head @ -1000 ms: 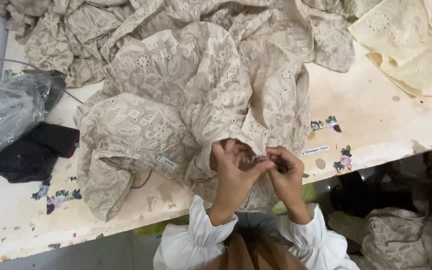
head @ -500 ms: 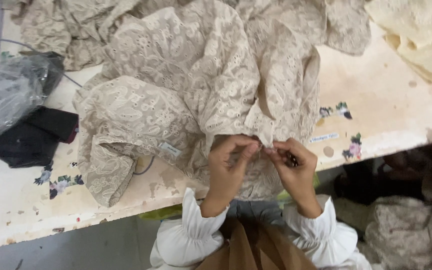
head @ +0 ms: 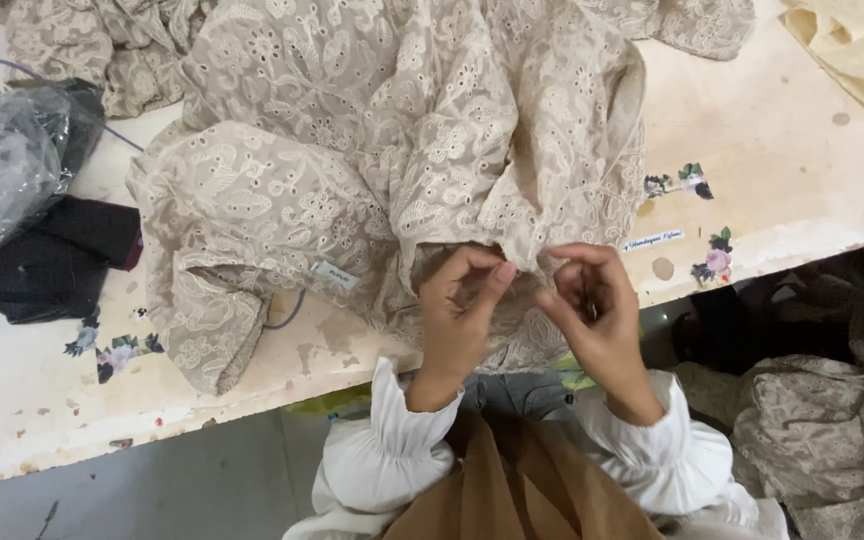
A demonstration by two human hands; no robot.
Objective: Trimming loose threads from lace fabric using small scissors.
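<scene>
My left hand [head: 459, 312] and right hand [head: 597, 318] pinching the beige eyelet-lace garment [head: 392, 170] hem, garment spreading toward twelve o'clock over the counter [head: 802, 170]

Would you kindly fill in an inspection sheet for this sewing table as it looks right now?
Surface: pale worktable, stained, with flower stickers.
Job's things: beige eyelet lace garment heaped across the table, its edge pinched at the near table edge; small white label on it.
Clutter: clear plastic bag, black cloth, cream fabric.
Grippers: left hand and right hand both pinch the garment's edge.
Cables: thin cord beneath the lace; thin wire at far left.
Surroundings: more lace pieces below the table at right.
</scene>
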